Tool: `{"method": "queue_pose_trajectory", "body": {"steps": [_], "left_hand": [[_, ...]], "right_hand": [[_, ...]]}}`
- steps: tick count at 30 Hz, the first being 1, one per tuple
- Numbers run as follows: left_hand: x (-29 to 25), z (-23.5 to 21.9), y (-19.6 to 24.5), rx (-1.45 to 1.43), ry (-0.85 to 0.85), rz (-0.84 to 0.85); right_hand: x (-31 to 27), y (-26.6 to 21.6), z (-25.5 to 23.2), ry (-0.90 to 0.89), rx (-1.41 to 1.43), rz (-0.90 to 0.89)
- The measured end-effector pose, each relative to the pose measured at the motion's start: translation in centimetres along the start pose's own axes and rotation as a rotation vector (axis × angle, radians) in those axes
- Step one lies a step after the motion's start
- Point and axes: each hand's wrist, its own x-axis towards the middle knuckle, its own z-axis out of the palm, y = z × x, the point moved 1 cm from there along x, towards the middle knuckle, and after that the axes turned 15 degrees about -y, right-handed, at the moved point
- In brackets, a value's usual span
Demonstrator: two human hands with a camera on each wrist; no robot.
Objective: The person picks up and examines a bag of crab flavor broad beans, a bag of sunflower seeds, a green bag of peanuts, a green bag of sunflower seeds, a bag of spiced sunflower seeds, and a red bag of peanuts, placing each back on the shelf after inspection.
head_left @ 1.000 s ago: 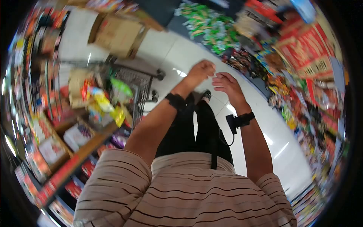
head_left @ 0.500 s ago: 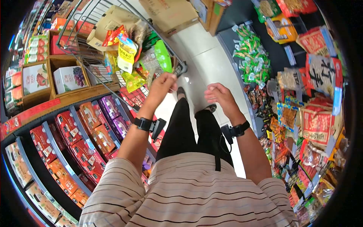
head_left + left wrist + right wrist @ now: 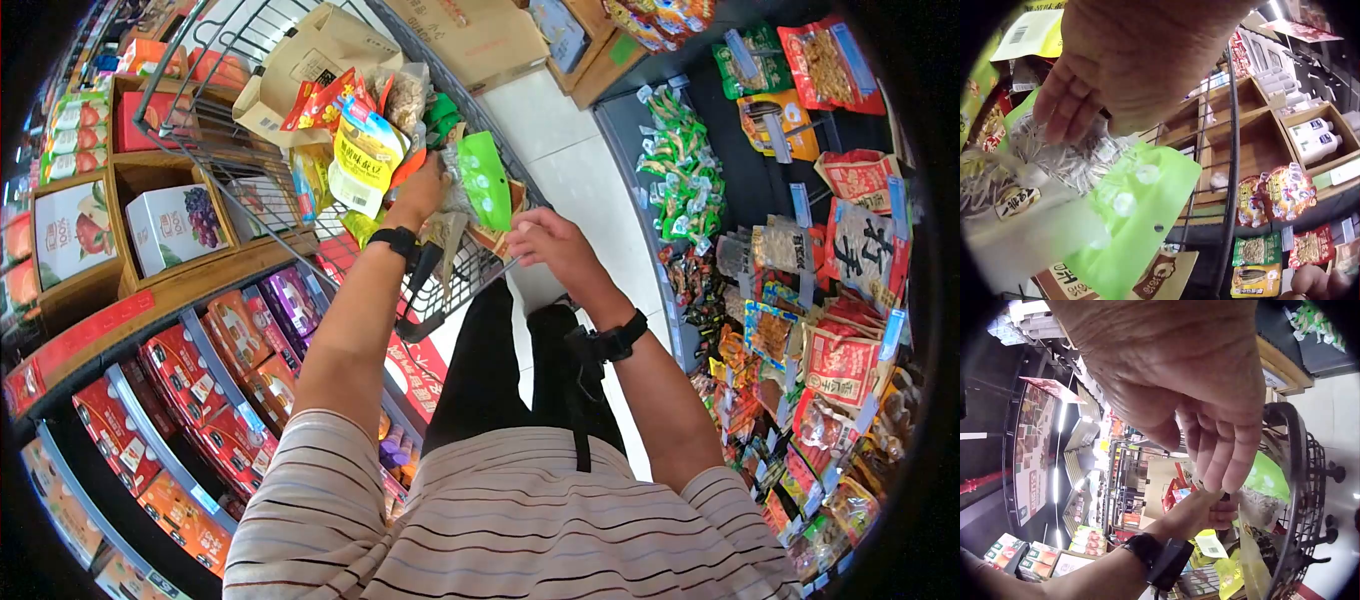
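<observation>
- Shop aisle all around me: boxed goods on the left shelves (image 3: 190,340), hanging snack bags on the right rack (image 3: 820,270), pale floor between.
- Wire trolley (image 3: 250,170) sits straight ahead, heaped with packets and a brown carton (image 3: 320,50); half a second ago it stood further off, so I have closed in on it.
- Clear sunflower-seed bag (image 3: 1066,162) lies in the heap beside the green pouch (image 3: 1141,219).
- Left hand (image 3: 425,190) has dropped from the trolley's edge into the pile; its fingers (image 3: 1063,109) curl onto the seed bag, clamped there.
- Right hand (image 3: 545,240) hovers near the rim, fingers (image 3: 1222,450) loosely hanging, holding nothing.
- I judge the reach done and the sorting of the packets begun.
</observation>
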Motion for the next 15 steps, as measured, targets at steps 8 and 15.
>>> {"method": "queue_pose_trajectory", "body": {"steps": [8,15], "left_hand": [[0.5,-2.5,-8.6,-0.427,0.37,-0.076],[-0.7,-4.3,-9.2,-0.459,0.387,-0.018]], "right_hand": [[6.0,0.0,1.4,-0.028,0.016,0.071],[12.5,-0.9,1.8,-0.037,-0.058,0.022]]}}
